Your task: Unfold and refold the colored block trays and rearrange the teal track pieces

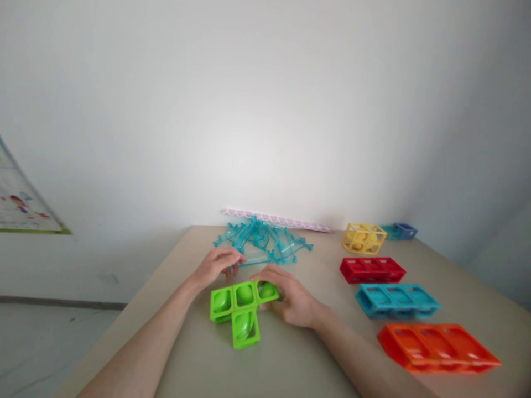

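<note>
My right hand (290, 296) grips the right end of a bright green T-shaped block (244, 294) made of open cube frames, with rounded green pieces inside them. Its fingers reach over the back edge, and part of that end cell is covered. Just beyond the block's left part, my left hand (218, 265) is loosely curled, with a gap between thumb and fingers. Its fingertips come up to the near end of a clear teal track-like piece (258, 258); whether they touch it I cannot tell.
A heap of clear teal pieces (253, 232) lies at the back before a patterned purple strip (282, 219). On the right stand a yellow frame block (364, 239), red block (372, 270), blue block (397, 300) and orange block (437, 347). Behind is a dark blue block (405, 231).
</note>
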Available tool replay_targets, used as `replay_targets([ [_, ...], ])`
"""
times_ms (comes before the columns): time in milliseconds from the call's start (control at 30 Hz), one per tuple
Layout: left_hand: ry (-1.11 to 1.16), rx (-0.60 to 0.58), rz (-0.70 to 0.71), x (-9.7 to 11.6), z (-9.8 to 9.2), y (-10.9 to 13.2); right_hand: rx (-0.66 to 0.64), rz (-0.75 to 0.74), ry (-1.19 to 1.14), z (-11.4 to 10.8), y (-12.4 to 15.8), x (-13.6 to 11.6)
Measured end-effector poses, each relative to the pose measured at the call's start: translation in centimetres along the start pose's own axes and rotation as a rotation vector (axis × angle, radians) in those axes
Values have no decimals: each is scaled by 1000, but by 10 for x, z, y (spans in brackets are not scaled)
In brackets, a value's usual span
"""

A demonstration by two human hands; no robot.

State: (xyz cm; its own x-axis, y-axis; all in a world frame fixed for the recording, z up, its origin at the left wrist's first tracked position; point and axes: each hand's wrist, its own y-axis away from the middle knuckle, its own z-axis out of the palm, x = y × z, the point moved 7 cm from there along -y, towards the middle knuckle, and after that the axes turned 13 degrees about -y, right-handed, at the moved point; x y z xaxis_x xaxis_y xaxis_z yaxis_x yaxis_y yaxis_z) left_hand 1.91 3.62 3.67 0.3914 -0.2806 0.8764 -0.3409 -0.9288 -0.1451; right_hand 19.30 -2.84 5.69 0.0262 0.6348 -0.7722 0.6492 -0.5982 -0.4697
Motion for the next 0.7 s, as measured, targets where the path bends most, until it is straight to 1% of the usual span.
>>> replay_targets([
  [33, 61, -175, -28, 3, 14, 4, 37, 6, -17, -1, 0, 1],
  [67, 83, -321, -36, 7, 27, 10, 76, 21, -41, -3, 1, 4],
  [100, 79, -420, -26, 11, 35, 14, 117, 40, -71, -4, 2, 8],
  [133, 57, -489, -11, 14, 42, 18, 158, 61, -106, -5, 2, 12],
  [200, 14, -540, 9, 17, 47, 20, 223, 92, -168, -6, 4, 19],
  [300, 41, -532, 3, 17, 48, 19, 256, 105, -191, -6, 3, 22],
  [367, 78, -504, 11, 18, 47, 17, 289, 137, -169, -6, 2, 25],
  [433, 91, -449, 7, 16, 45, 14, 386, 202, -157, -12, 2, 31],
  [500, 100, -352, -17, 12, 42, 10, 501, 305, -191, -18, 6, 42],
  [567, 122, -264, -53, 5, 39, 7, 563, 411, -296, -19, 10, 54],
  [600, 136, -235, -66, 2, 39, 6, 583, 440, -377, -19, 12, 59],
  [633, 154, -223, -77, 0, 40, 6, 599, 446, -475, -19, 13, 62],
  [700, 205, -233, -86, -2, 42, 6, 623, 393, -687, -18, 14, 64],
])
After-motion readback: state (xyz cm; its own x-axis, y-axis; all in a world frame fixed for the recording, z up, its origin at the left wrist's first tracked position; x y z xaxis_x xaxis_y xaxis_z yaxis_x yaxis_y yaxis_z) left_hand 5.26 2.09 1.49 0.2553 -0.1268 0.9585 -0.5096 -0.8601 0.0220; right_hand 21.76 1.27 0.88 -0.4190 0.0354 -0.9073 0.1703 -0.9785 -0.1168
